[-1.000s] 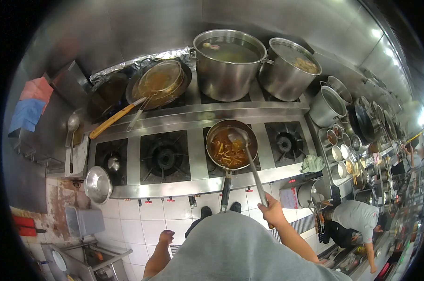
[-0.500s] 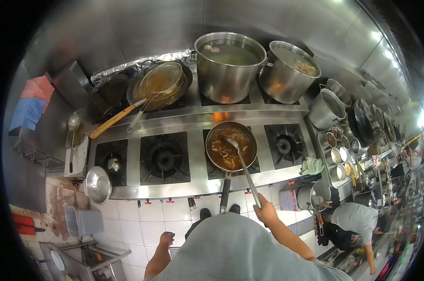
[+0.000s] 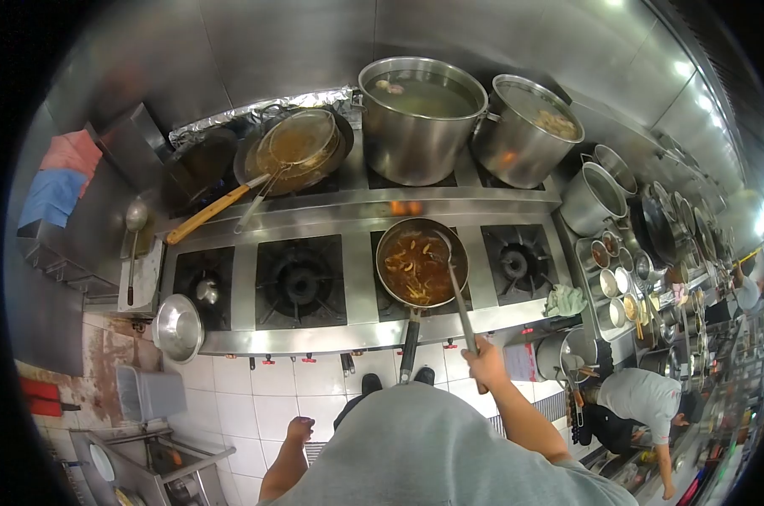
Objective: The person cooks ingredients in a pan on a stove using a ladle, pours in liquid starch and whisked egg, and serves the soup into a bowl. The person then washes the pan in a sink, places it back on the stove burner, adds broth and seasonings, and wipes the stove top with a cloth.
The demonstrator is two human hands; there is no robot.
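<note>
Right hand (image 3: 484,363), lower right of centre, grips a ladle (image 3: 461,309) reaching into a long-handled pan (image 3: 411,344), mid-frame: apparently stirring, calling for a level sweep. Left hand (image 3: 299,429), lower left, curled; contents unclear.

Forward-down head view over stove (image 3: 358,288), far right unclear

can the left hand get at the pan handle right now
Probably yes: the pan handle sticks out past the stove edge and nothing seems to block the left hand; the right hand, gripping the ladle, is off to the right.
</note>
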